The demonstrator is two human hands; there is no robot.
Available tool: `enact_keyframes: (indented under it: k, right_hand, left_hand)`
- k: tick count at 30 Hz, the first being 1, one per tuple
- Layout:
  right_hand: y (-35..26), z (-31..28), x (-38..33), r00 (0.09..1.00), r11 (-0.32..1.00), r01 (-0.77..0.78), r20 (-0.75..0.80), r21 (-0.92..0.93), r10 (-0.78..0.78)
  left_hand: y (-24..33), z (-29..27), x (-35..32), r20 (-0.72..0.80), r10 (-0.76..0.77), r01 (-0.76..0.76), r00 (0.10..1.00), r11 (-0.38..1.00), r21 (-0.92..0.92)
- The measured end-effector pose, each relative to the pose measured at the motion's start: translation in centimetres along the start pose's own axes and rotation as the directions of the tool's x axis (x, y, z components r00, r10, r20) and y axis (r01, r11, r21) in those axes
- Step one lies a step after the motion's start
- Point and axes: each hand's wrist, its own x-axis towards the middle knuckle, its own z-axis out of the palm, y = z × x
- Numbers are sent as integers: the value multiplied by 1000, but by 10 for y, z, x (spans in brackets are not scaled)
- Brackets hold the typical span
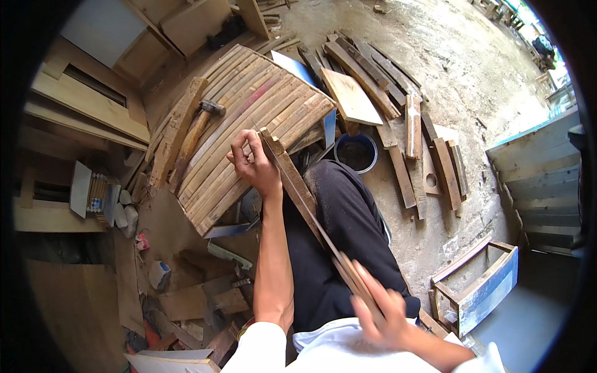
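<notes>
A: What is held by the left hand (254, 163)?

B: The far end of a long narrow wooden slat (305, 205) is pinched between its curled fingers. The slat is laid diagonally over the dark-trousered thigh (348, 230).

A: And the right hand (382, 311)?

B: The near end of the same slat is gripped there, though the hand is blurred, so how tightly it is closed cannot be told.

A: What is seen beyond the slat?

B: A curved panel of joined wooden staves (249, 124) is propped on the ground just past the left hand. A hammer (198, 130) is laid on its left edge. A blue bucket (356, 152) is stood by the knee, and loose planks (398, 124) are scattered over the concrete floor (460, 68). A small blue-sided wooden crate (482, 283) is set near the lower right.
</notes>
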Motion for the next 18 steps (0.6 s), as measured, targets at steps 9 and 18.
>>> enact_keyframes:
  k: [9,18]
  right_hand:
    - [12,70,191,968,975,118,-242,187,-71]
    - [-10,-12,-18,997,993,61,-54,98,-55]
  left_hand:
    - [-6,-2,7,65,1,6,998,994,-105]
    - [-2,0,2,45,-18,22,999,996,-83]
